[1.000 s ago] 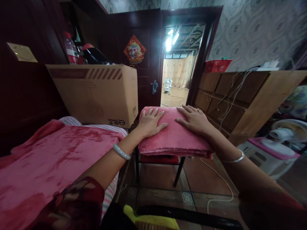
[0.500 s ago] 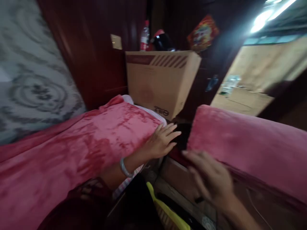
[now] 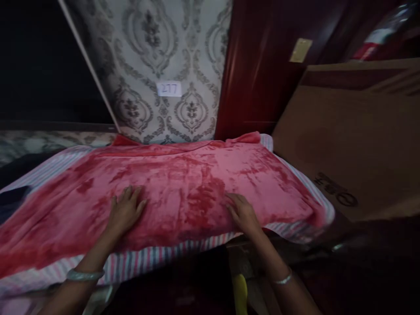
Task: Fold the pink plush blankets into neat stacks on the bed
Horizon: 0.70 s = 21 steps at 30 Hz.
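A pink plush cloth (image 3: 183, 192) lies spread over a striped cloth (image 3: 141, 262), whose edge shows along the front and at both ends. On the left part of the plush, my left hand (image 3: 126, 210) rests palm down with its fingers apart. Further right, near the front edge, my right hand (image 3: 242, 212) touches the same plush cloth, fingers stretched out and slightly blurred. Neither hand grips anything. The plush has darker brushed patches and a fold along its back edge.
A large cardboard box (image 3: 344, 144) stands at the right, with a bottle (image 3: 377, 41) above it. Behind the cloth are a patterned wall (image 3: 193, 57) with a paper label (image 3: 169, 89) and a dark red door (image 3: 259, 74). A dark screen (image 3: 49, 65) stands at the left.
The view has swung left. Both hands have moved onto the pink plush cloth; before, the left hovered by its right end and the right hung near another pink cushion-like piece.
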### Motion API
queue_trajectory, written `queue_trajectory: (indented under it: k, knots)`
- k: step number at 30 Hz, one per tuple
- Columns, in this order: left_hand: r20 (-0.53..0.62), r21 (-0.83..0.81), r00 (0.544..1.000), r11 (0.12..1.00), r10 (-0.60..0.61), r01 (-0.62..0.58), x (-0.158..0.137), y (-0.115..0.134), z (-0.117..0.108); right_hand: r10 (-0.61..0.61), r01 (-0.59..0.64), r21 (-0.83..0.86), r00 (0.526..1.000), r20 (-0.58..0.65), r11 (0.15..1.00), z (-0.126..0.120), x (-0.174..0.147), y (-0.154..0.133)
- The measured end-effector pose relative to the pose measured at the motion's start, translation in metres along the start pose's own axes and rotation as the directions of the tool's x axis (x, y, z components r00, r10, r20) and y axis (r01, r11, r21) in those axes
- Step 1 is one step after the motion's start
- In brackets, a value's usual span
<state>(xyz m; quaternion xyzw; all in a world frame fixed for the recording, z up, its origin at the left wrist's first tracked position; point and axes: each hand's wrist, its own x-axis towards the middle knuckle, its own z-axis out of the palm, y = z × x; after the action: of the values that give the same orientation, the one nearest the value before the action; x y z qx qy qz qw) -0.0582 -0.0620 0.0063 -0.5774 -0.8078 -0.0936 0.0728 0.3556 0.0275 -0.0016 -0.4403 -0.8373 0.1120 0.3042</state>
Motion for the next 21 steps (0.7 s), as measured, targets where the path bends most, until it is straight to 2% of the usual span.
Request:
queue_trajectory:
  k: [2, 4, 6, 9, 17, 21]
  knots:
    - [0.032, -0.001, 0.994, 0.995, -0.101, 0.101, -0.012, -0.016, 0.003, 0.002, 0.001, -0.096, 0.999, 0.035, 0.995, 0.017, 0.030, 0.003]
    - [0.036, -0.036, 0.990, 0.990, -0.133, 0.134, -0.018, -0.023, 0.006, 0.060, -0.041, -0.221, 0.995, 0.076, 0.974, 0.033, 0.048, 0.006]
    - [0.005, -0.074, 0.992, 0.990, -0.123, 0.123, -0.020, -0.024, 0.009, 0.123, -0.071, -0.331, 0.983, 0.139, 0.941, 0.047, 0.053, 0.010]
    - [-0.043, -0.120, 0.991, 0.986, -0.125, 0.119, -0.022, -0.026, 0.012, 0.155, -0.045, -0.429, 0.962, 0.225, 0.902, 0.063, 0.046, 0.019]
    - [-0.220, -0.362, 0.971, 0.932, -0.093, 0.007, -0.036, -0.031, 0.017, 0.107, -0.006, -0.415, 0.970, 0.220, 0.910, 0.075, 0.036, 0.038]
    - [-0.278, -0.428, 0.950, 0.904, -0.140, 0.008, -0.042, -0.028, 0.016, 0.067, 0.014, -0.371, 0.977, 0.204, 0.928, 0.078, 0.036, 0.046]
